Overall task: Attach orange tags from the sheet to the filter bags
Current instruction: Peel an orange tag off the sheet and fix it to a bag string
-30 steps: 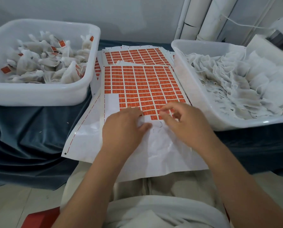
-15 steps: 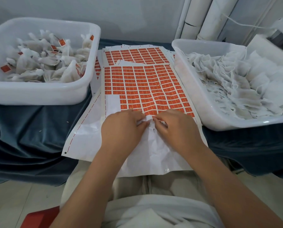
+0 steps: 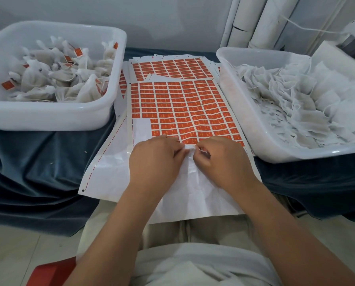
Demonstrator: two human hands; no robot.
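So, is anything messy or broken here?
Nothing is broken or spilled. The top sheet is crumpled at its bare near end, and it lies a bit crooked on the sheet under it.

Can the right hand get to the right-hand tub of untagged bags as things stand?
Probably yes: the tub sits beside the right hand with its top open and nothing between, though that hand is busy pinching a small white piece.

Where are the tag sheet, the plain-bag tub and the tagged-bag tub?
tag sheet point(image 3: 182, 108), head view, orange grid's middle.
plain-bag tub point(image 3: 296, 154), head view, front wall.
tagged-bag tub point(image 3: 48, 114), head view, front wall.
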